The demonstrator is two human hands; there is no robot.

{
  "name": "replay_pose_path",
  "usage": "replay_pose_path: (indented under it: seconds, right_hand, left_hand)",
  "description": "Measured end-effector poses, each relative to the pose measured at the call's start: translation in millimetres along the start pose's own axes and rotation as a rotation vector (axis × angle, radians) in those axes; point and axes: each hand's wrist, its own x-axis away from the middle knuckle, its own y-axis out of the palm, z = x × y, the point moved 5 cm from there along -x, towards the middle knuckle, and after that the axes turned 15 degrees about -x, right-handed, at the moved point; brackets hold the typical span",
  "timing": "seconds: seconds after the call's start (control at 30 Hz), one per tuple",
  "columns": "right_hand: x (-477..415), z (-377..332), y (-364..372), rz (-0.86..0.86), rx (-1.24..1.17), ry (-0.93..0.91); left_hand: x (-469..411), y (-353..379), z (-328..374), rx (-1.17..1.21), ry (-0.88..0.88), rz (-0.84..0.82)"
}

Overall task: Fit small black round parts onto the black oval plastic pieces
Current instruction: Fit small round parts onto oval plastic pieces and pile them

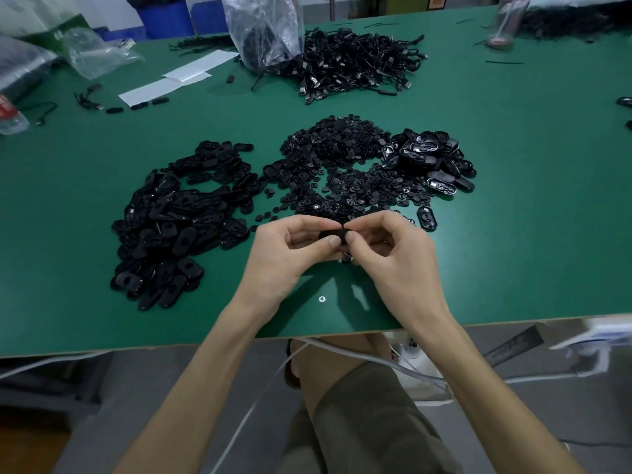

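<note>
left hand [290, 249] grips a black oval piece [328, 233] above the green table [513, 241]; right hand [393, 254] pinches a small round part [344, 228], mostly hidden, against its end. pressed off-centre, the part may sit crooked or slip into the round-parts pile [342, 165].

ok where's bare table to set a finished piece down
Bare table lies right of the right hand, past the small oval pile; also the near strip from the left hand to the front edge, and left of the big oval pile. A bare band separates the round parts from the cable heap. Crowded: the three piles ahead of both hands.
</note>
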Motion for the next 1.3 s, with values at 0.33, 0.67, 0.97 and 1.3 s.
replay_pose_path:
  seconds: [0.33, 0.67, 0.97, 1.3]
  right_hand:
    - [-1.9, 1.9, 2.0, -0.046, 0.030, 0.049]
    - [-0.3, 1.6, 0.2, -0.028, -0.055, 0.043]
    - [-6.3, 25.1, -41.9, 0.531, -0.698, 0.121]
    - [-5.1, 33.7, -40.3, 0.561, -0.633, 0.200]
  left_hand:
    - [0.7, 2.1, 3.6, -0.064, 0.045, 0.049]
    - [0.7, 1.7, 6.1, -0.067, 0.136, 0.062]
    - [11.7, -39.6, 13.2, -0.946, 0.046, 0.614]
    - [17.4, -100.0, 0.3, -1.357, -0.318, 0.633]
